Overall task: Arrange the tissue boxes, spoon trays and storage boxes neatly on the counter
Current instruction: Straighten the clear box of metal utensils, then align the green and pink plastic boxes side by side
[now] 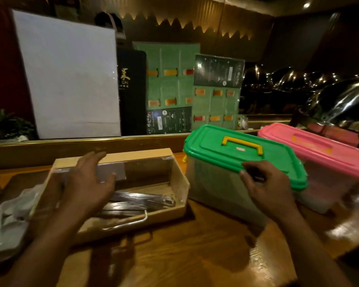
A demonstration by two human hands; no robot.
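A wooden spoon tray with a clear lid and metal cutlery inside sits on the counter at centre left. My left hand hovers over its top with fingers spread, holding nothing. To its right stands a clear storage box with a green lid and a yellow handle. My right hand rests at the near corner of the green lid, fingers curled at its rim. A second storage box with a pink lid stands right behind it, touching or nearly touching.
A crumpled pale bag or tissue pack lies at the left edge. A raised wooden ledge runs behind the counter with a white board and green menus. Shiny metal dome lids are at far right.
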